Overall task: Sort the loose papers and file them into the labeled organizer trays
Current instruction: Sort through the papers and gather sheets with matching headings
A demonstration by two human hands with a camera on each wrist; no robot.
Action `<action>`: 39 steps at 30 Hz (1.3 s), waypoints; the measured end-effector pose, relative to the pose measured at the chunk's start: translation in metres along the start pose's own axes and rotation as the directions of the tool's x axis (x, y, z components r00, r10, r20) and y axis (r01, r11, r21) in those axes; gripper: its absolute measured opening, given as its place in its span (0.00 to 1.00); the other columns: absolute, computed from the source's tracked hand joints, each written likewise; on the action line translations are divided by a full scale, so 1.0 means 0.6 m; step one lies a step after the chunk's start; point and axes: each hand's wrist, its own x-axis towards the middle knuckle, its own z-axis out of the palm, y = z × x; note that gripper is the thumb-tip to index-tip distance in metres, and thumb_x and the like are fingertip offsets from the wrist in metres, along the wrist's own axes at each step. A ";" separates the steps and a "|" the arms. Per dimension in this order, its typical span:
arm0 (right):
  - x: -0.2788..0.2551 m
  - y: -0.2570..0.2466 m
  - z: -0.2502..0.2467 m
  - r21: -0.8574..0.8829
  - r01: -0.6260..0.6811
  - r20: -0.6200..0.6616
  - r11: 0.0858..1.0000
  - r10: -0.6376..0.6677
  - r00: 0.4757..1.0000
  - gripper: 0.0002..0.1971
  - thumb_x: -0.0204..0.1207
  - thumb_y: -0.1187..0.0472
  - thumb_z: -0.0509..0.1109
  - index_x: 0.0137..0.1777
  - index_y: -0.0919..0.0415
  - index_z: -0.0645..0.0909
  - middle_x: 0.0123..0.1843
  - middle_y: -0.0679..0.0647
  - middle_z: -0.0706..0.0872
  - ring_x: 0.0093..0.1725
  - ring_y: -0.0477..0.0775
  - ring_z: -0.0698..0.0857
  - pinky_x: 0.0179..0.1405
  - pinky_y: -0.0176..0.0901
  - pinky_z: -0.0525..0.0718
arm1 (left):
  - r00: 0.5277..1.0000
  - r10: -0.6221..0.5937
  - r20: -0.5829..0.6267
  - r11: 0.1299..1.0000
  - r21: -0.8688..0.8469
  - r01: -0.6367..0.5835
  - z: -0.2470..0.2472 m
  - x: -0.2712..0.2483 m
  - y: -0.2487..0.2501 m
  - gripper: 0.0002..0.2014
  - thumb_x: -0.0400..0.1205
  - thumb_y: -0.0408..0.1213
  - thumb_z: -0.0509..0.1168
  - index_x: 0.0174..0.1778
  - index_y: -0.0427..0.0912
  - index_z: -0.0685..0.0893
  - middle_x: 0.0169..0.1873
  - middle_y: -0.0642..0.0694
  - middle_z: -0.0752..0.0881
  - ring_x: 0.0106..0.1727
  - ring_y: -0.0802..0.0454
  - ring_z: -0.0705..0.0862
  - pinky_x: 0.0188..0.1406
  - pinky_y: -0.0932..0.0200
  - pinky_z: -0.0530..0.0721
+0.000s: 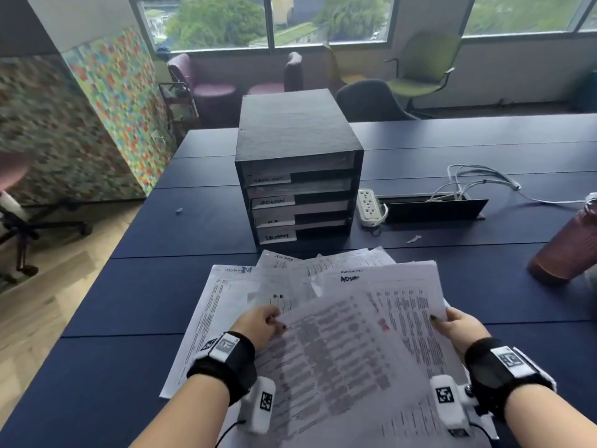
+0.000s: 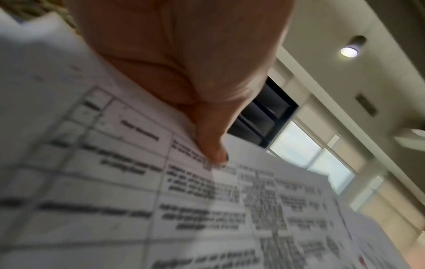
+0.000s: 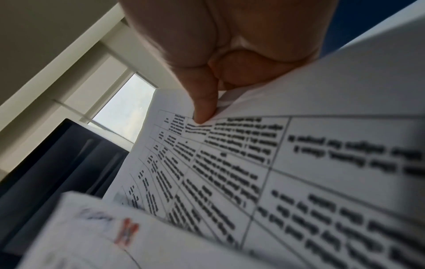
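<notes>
Left hand (image 1: 258, 321) thumb pinching, right hand (image 1: 462, 328) thumb pinching, forearms extended forward

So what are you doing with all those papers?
A person is sorting papers at a dark blue table. The left hand and the right hand each grip an edge of printed sheets lifted above a messy pile of papers, some with words handwritten on top. Behind the pile stands a black organizer with labelled trays, one reading ADMIN. Nothing from the lifted sheets is going into a tray yet.
</notes>
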 end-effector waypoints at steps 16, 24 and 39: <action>0.022 0.037 -0.057 0.199 -0.142 0.032 0.970 0.139 0.990 0.11 0.79 0.75 0.58 0.52 0.65 0.79 0.33 0.60 0.90 0.28 0.59 0.88 0.33 0.57 0.87 | 0.851 -0.364 -0.378 0.836 -0.535 0.120 0.028 0.009 -0.029 0.13 0.82 0.24 0.53 0.44 0.46 0.77 0.35 0.43 0.84 0.32 0.46 0.80 0.28 0.63 0.74; 0.022 0.029 -0.053 0.144 -0.191 0.068 0.971 0.183 0.981 0.12 0.80 0.76 0.57 0.49 0.64 0.80 0.31 0.61 0.90 0.29 0.62 0.88 0.37 0.58 0.88 | 0.906 -0.276 -0.321 0.845 -0.530 0.070 0.064 0.002 0.009 0.14 0.83 0.25 0.52 0.57 0.43 0.78 0.49 0.42 0.86 0.46 0.44 0.82 0.43 0.60 0.75; 0.022 0.020 -0.050 -0.087 -0.125 -0.065 0.988 0.119 0.991 0.10 0.76 0.77 0.64 0.54 0.70 0.81 0.37 0.61 0.86 0.39 0.63 0.84 0.50 0.58 0.82 | 0.970 -0.131 -0.203 0.980 -0.176 0.096 0.161 -0.006 0.080 0.14 0.80 0.41 0.65 0.61 0.45 0.78 0.61 0.47 0.74 0.59 0.49 0.78 0.65 0.55 0.78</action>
